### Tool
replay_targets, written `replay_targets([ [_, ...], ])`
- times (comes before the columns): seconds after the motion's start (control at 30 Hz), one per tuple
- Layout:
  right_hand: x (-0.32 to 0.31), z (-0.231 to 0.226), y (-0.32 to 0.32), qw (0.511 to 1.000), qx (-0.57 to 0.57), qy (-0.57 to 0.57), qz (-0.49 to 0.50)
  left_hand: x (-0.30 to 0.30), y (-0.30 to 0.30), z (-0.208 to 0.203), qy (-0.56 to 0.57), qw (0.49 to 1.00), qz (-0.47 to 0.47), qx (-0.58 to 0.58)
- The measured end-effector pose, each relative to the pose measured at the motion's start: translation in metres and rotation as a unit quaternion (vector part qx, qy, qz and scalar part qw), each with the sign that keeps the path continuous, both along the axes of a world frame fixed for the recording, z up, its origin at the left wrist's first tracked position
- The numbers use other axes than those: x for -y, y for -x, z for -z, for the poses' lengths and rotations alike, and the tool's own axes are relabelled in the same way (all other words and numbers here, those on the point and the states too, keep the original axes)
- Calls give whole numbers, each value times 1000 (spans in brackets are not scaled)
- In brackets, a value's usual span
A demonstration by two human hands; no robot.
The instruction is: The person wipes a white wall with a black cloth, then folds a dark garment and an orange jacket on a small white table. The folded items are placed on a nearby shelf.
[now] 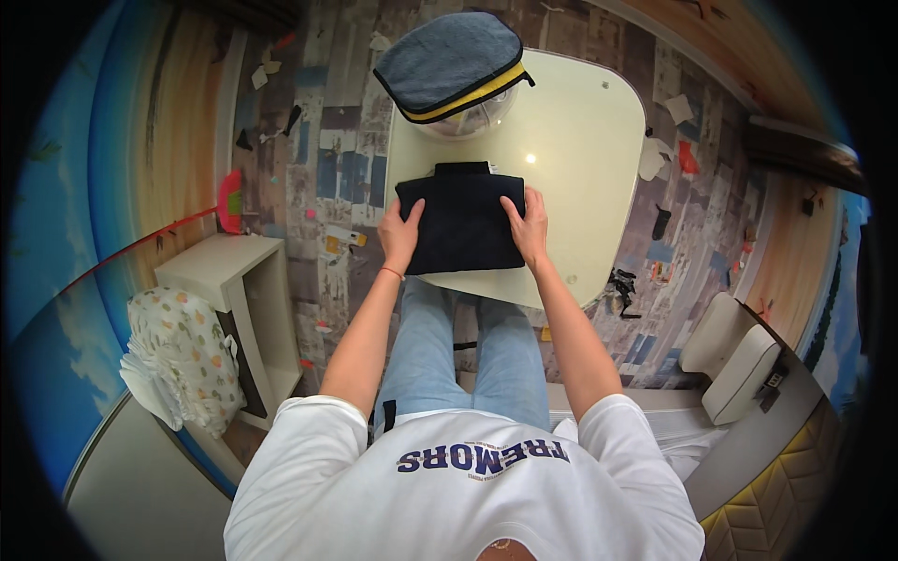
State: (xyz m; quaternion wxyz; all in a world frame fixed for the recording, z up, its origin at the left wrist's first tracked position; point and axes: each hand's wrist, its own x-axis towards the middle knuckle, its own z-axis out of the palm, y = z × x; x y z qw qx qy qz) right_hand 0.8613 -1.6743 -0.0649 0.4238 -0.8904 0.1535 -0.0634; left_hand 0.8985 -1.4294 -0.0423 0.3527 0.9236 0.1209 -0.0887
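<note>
A black folded garment [466, 224] lies flat near the front left of the pale table, a narrow collar-like strip [463, 168] showing at its far edge. My left hand [400, 234] grips its left side, thumb on top and the fingers mostly hidden. On the right side my right hand [529, 224] holds the edge, its thumb over the cloth and its fingers along the side. Beyond the garment, a grey-blue cloth piece [454, 61] with black trim and a yellow band rests over a clear rounded container [472, 120].
The glossy table [589, 159] has rounded corners. Scraps and small items litter the plank-patterned floor [327, 122]. To the left stands a white open cabinet [229, 262] beside a patterned cloth bundle [187, 351]. A white padded piece [739, 374] is at the right.
</note>
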Motion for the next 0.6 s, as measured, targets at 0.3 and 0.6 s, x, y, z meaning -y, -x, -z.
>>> replay_targets([
  [0.3,-16,-24,-38,985,157,-70,-26,7,-17,24,119,984,-79,106],
  [0.6,-14,0,-66,998,-25,9,61,20,-52,7,116,991,-66,15],
])
